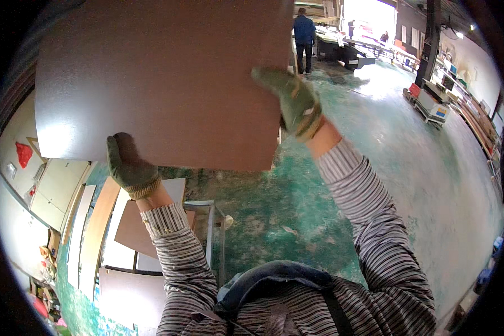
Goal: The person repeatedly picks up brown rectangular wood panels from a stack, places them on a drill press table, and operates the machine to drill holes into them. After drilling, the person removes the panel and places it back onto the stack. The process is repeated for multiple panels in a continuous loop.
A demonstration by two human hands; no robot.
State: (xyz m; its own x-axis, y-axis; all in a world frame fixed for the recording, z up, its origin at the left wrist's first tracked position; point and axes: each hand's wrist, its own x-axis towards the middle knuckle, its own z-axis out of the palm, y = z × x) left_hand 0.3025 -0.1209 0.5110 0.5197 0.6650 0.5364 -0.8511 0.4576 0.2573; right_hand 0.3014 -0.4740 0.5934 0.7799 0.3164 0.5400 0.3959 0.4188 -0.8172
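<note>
Striped clothing (297, 322) nearest us, with a blue-grey collar (274, 274) at the neck; both sleeves reach away from it, both hands gloved in dull green.

Left hand (130, 167): the nearer of the two, at the near edge of a large brown panel (168, 84), left of that edge's middle. Thumb lies up on the face; fingers go out of sight beneath, so we read it as gripping. Right hand (291, 101): farther off, on the panel's right edge toward the near corner, thumb across the face, fingers mostly hidden behind. We judge this also a hold.

Key relation: the panel lies beyond and between the hands, raised off the floor, most of it stretching far and left from the right hand. Its far end runs out of view, so we cannot tell the long axis. It screens off what is directly behind.

Below and near left, around the left sleeve: a grey metal frame (210, 241), a small brown board (137, 228) and a pale wood plank (99, 241). We note these as the closest obstacles. Farther left, a cream cabinet (59, 187).

Green floor (263, 224) extends right. Far off: a person in blue (304, 31), a dark post (429, 42), a bright doorway (369, 12).
</note>
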